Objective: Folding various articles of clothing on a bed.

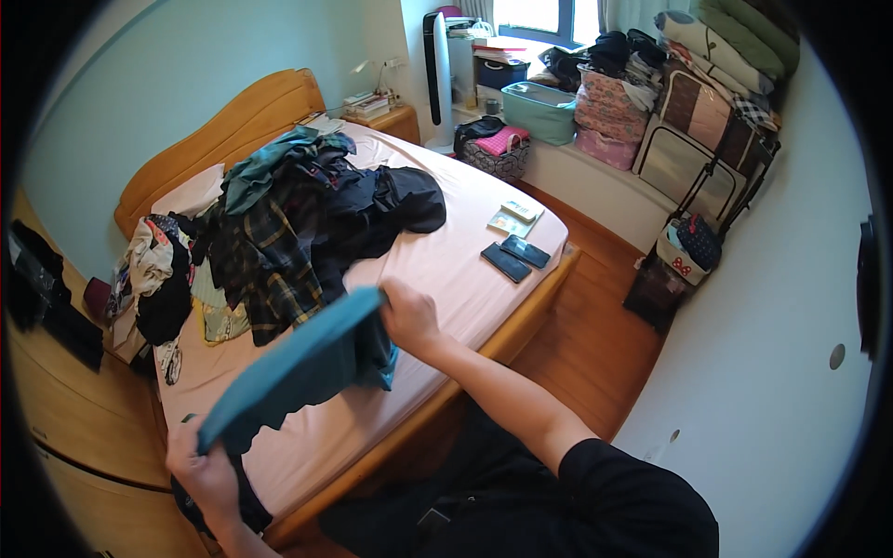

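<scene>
A teal garment (300,370) is stretched in the air between my two hands, above the near part of the bed. My left hand (202,460) grips its lower left end, and my right hand (410,314) grips its upper right end. Behind the cloth, on the pink bedsheet (446,279), lies a large heap of clothes, with a plaid shirt (268,258), a black garment (408,199) and a teal piece of clothing (268,167) on top. A dark garment (251,499) lies at the bed's near left corner, below my left hand.
Two smartphones (506,261) and a small booklet (515,217) lie near the bed's right edge. Wooden wardrobe doors (98,411) stand at left. Wooden floor (579,335) runs between the bed frame and the white wall at right. Bags, a teal storage bin (537,115) and a tower fan (438,84) stand beyond.
</scene>
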Demonstrator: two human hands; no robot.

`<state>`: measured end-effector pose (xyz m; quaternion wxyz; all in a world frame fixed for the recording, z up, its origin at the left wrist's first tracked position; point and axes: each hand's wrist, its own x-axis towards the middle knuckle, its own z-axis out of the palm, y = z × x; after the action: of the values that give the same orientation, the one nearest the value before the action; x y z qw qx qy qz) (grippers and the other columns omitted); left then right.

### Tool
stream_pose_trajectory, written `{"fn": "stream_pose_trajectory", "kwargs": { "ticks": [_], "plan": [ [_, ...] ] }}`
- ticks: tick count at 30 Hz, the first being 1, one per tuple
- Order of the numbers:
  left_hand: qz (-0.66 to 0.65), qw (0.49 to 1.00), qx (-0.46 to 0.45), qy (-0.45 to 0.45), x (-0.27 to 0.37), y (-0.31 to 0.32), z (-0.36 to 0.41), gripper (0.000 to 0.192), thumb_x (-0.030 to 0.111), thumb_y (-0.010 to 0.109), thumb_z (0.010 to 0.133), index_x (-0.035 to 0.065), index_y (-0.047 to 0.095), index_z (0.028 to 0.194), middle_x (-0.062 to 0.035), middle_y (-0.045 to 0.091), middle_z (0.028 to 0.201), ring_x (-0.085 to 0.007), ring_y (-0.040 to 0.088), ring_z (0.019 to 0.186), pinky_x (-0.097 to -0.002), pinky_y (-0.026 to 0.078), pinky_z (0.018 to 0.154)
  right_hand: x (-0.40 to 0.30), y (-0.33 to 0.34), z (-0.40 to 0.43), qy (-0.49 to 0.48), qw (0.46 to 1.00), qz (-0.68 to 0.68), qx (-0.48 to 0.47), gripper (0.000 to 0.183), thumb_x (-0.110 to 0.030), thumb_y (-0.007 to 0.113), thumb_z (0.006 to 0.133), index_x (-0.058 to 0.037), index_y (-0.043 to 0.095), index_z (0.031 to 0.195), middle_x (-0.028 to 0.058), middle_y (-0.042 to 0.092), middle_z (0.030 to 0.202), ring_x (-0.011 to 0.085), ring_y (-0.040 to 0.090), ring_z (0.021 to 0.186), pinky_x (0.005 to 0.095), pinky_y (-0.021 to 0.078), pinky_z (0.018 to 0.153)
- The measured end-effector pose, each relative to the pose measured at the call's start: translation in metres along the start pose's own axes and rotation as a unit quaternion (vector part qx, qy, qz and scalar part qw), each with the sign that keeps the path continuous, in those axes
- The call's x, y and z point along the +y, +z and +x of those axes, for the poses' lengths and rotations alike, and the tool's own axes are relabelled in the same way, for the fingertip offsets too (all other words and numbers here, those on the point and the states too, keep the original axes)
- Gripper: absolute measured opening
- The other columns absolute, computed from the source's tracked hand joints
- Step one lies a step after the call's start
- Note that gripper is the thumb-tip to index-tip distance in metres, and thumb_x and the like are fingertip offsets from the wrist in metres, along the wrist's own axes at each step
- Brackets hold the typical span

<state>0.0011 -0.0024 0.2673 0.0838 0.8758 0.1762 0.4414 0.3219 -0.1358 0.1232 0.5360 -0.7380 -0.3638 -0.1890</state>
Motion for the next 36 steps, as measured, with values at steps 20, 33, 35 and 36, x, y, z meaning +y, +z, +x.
{"fn": "stream_pose_trajectory", "kwargs": {
  "ticks": [20, 33, 35, 36],
  "plan": [
    [-0.551, 0.717, -0.103, -0.413, -0.022, 0.164, -0.054, 0.011, 0.016, 0.063, 0.098, 0.0057, 0.06, 0.097, -0.0018, 0.064, 0.09, -0.0091, 0.062, 0.08, -0.0234, 0.052, 0.073, -0.062, 0.024, -0.076, 0.039, 0.928, 0.232, -0.289, 0.023, -0.003, 0.068, 0.081, -0.0015, 0.064, 0.104, 0.0199, 0.067, 0.083, 0.0348, 0.067, 0.076, 0.0396, 0.0522, 0.067],
    [-0.517, 0.736, -0.237, -0.368, -0.015, 0.132, -0.035, 0.034, 0.003, 0.078, 0.08, -0.0008, 0.061, 0.11, -0.0031, 0.065, 0.09, -0.0097, 0.062, 0.08, -0.0251, 0.052, 0.076, -0.063, 0.003, -0.029, 0.052, 0.898, 0.275, -0.341, 0.013, -0.014, 0.06, 0.099, -0.0024, 0.056, 0.093, -0.0018, 0.053, 0.075, 0.0044, 0.046, 0.07, 0.0228, 0.0397, 0.06],
    [-0.508, 0.74, -0.252, -0.362, -0.015, 0.136, -0.041, 0.039, 0.002, 0.08, 0.077, -0.0005, 0.06, 0.111, -0.0027, 0.064, 0.09, -0.0096, 0.061, 0.081, -0.0245, 0.052, 0.076, -0.063, 0.008, -0.025, 0.16, 0.86, 0.396, -0.28, 0.012, -0.012, 0.06, 0.099, -0.0032, 0.054, 0.093, -0.0022, 0.052, 0.074, 0.0041, 0.047, 0.068, 0.022, 0.0384, 0.058],
    [-0.481, 0.763, -0.251, -0.353, -0.01, 0.139, -0.042, 0.044, 0.0, 0.082, 0.075, 0.0009, 0.058, 0.112, -0.0026, 0.061, 0.092, -0.0107, 0.06, 0.086, -0.0255, 0.052, 0.078, -0.065, 0.008, -0.023, 0.166, 0.863, 0.379, -0.29, 0.011, -0.012, 0.058, 0.1, -0.003, 0.054, 0.096, -0.0028, 0.055, 0.076, 0.0024, 0.049, 0.069, 0.0194, 0.0389, 0.058]
  ]
}}
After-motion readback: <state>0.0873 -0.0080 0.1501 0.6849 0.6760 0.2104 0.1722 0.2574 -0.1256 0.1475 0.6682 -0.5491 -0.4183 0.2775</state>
